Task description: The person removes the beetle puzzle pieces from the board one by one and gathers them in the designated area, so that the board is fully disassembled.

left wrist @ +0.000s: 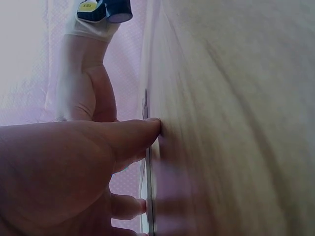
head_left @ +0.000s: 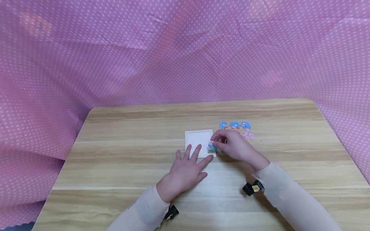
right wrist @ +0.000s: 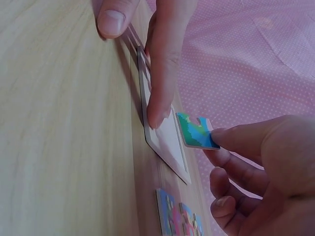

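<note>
A jigsaw puzzle piece [right wrist: 198,133], green and blue with a notch in its edge, is pinched between the thumb and fingers of my right hand [head_left: 235,145]. That piece hovers over the right side of a white puzzle tray [head_left: 198,137] with a thin raised border. My left hand [head_left: 186,171] lies with its fingers spread, the fingertips on the tray's near edge. In the right wrist view one left finger [right wrist: 162,93] touches the border. The left wrist view shows the left thumb [left wrist: 142,129] close to the tabletop; the piece is mostly hidden there.
Several loose puzzle pieces [head_left: 235,124] in blue and pink lie right of the tray, partly covered by the right hand. All this rests on a wooden table [head_left: 130,128]. A pink dotted cloth [head_left: 185,57] hangs behind the table.
</note>
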`<state>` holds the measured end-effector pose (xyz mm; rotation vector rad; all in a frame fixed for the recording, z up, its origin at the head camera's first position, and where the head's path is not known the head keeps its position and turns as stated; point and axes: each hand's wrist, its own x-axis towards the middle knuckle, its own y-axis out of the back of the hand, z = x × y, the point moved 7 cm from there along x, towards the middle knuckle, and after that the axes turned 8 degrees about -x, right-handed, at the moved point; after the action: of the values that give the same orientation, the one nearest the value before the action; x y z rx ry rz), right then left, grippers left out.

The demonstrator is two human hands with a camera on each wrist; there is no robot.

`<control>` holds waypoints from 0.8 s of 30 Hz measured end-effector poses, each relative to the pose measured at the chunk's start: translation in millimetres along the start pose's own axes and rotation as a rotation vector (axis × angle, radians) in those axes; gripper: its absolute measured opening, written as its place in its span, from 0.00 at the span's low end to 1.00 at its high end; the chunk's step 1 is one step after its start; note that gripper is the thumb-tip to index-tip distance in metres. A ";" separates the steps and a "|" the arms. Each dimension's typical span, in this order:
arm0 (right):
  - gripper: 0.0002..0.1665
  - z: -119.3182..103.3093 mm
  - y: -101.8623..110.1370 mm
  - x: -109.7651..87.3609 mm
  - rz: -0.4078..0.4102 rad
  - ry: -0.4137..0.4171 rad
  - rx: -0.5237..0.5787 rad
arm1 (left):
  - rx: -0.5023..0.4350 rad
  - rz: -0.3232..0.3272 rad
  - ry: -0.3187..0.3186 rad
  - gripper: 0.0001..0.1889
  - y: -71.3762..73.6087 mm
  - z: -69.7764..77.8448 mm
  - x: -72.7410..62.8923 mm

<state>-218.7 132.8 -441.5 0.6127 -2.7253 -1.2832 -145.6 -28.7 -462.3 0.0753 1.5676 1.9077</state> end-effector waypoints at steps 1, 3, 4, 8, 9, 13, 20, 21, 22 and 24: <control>0.06 0.5 0.7 -0.9 0.005 0.003 0.001 | 0.002 -0.001 0.001 0.31 -0.1 0.2 0.0; 0.06 1.1 2.1 -2.1 0.016 0.013 -0.005 | 0.006 -0.002 0.001 0.31 -0.4 -0.1 -0.2; 0.06 1.5 2.8 -2.8 0.020 0.016 -0.009 | 0.006 0.007 -0.005 0.31 -2.7 -1.5 1.5; 0.05 3.2 6.1 -6.1 0.038 0.024 -0.025 | 0.007 0.023 -0.017 0.31 -5.6 -3.7 2.6; 0.05 3.6 7.2 -6.9 0.043 0.026 -0.027 | 0.007 0.025 -0.018 0.31 -5.6 -3.9 2.6; 0.05 6.3 11.3 -9.8 0.060 0.033 -0.035 | 0.011 -0.002 0.000 0.31 -1.2 -2.1 -0.3; 0.06 9.8 17.9 -14.7 0.074 0.036 -0.039 | 0.025 0.011 -0.006 0.31 -1.3 -2.5 -0.1; 0.06 9.9 18.8 -15.5 0.076 0.042 -0.036 | 0.025 0.018 -0.008 0.31 -1.1 -2.5 -0.2; 0.06 9.8 19.6 -16.2 0.079 0.049 -0.033 | 0.026 0.024 -0.010 0.31 -1.0 -2.7 -0.2; 0.06 9.5 21.2 -17.8 0.086 0.060 -0.028 | 0.025 0.036 -0.016 0.31 -0.6 -2.7 -0.7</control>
<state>-211.4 158.6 -429.8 0.5173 -2.6495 -1.2608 -146.0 -31.3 -463.3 0.1296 1.5902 1.9101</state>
